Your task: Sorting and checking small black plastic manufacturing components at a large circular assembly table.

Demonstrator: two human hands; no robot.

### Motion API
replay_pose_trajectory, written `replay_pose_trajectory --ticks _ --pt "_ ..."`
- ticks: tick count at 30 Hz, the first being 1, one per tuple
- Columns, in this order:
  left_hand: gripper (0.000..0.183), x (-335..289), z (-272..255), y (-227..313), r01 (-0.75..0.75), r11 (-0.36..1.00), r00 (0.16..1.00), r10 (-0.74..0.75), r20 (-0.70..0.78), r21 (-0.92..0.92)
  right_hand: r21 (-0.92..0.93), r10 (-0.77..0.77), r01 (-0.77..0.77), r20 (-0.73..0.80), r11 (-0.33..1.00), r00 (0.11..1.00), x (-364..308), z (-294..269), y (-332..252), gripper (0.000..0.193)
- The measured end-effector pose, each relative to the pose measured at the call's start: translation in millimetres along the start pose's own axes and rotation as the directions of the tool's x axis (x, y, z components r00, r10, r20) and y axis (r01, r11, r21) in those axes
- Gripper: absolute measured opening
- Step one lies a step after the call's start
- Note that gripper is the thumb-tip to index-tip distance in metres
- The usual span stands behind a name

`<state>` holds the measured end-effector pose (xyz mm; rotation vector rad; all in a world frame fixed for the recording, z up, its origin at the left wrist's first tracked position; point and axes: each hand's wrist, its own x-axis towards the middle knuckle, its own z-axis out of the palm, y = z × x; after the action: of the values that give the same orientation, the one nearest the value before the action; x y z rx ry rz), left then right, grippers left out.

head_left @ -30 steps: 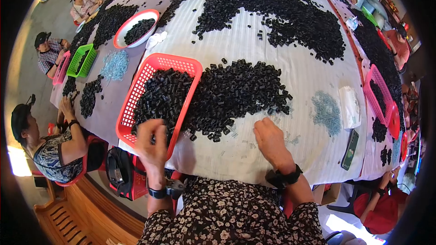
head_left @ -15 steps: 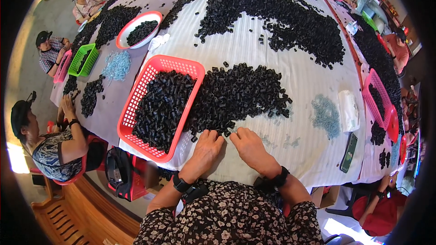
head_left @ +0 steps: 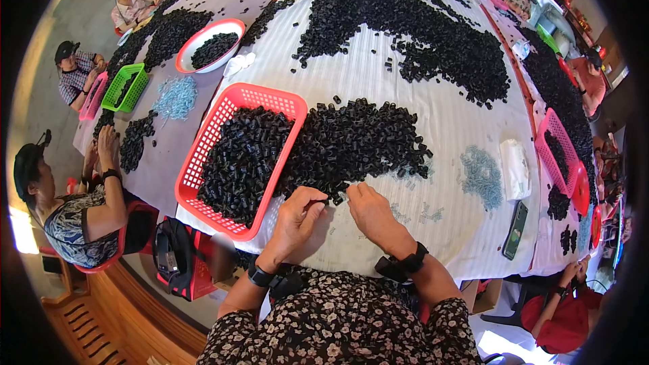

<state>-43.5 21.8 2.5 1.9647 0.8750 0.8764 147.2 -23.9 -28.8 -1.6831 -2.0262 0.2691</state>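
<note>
At the near edge of a pile of small black plastic pieces [head_left: 362, 138] on a white-covered table, my left hand [head_left: 296, 220] is closed, thumb against fingers. A black piece lies by its fingertips; whether it is gripped is hard to see. Close by on the right, my right hand [head_left: 373, 215] has its fingers curled and pressed together at the pile's edge. What it holds is hidden. Left of the pile stands a red plastic basket [head_left: 301, 105], filled with similar black pieces. Tiny pale clear bits [head_left: 431, 213] are scattered beside my right hand.
Pale clear bits [head_left: 481, 174] form a heap at the right, near a white packet [head_left: 515, 169] and a phone [head_left: 515, 230]. A larger black heap [head_left: 405, 20] spreads farther back. A red-rimmed bowl [head_left: 238, 25] and green basket [head_left: 140, 81] stand left. Other people sit around the tables.
My left hand has shifted slightly left and turned, so its thumb now shows. My right hand has moved a little forward; the gap between the hands is wider.
</note>
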Motion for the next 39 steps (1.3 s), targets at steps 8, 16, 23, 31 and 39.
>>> replay_pose_trajectory --ticks 8,16,23,31,39 --pt "0.021 2 1 11 0.419 0.543 0.905 -0.314 0.287 -0.727 0.232 0.126 -0.094 -0.125 0.968 0.984 -5 -30 2 0.018" --pt "0.019 1 13 10 0.437 0.411 0.897 -0.268 0.352 -0.800 0.653 0.290 -0.199 -0.033 0.731 0.956 -18 -49 -12 0.009" --pt "0.021 3 17 8 0.406 0.480 0.910 -0.285 0.300 -0.778 0.854 0.415 -0.342 0.167 0.392 0.894 -23 -46 -17 0.011" --pt "0.016 0 23 3 0.410 0.315 0.896 -0.313 0.314 -0.856 0.846 0.434 -0.328 0.129 0.421 0.892 -20 -44 -23 0.007" --pt "0.011 -4 21 -18 0.233 0.938 0.972 -0.222 0.071 -0.256 0.764 0.447 -0.342 0.079 0.547 0.891 -29 -39 -14 0.007"
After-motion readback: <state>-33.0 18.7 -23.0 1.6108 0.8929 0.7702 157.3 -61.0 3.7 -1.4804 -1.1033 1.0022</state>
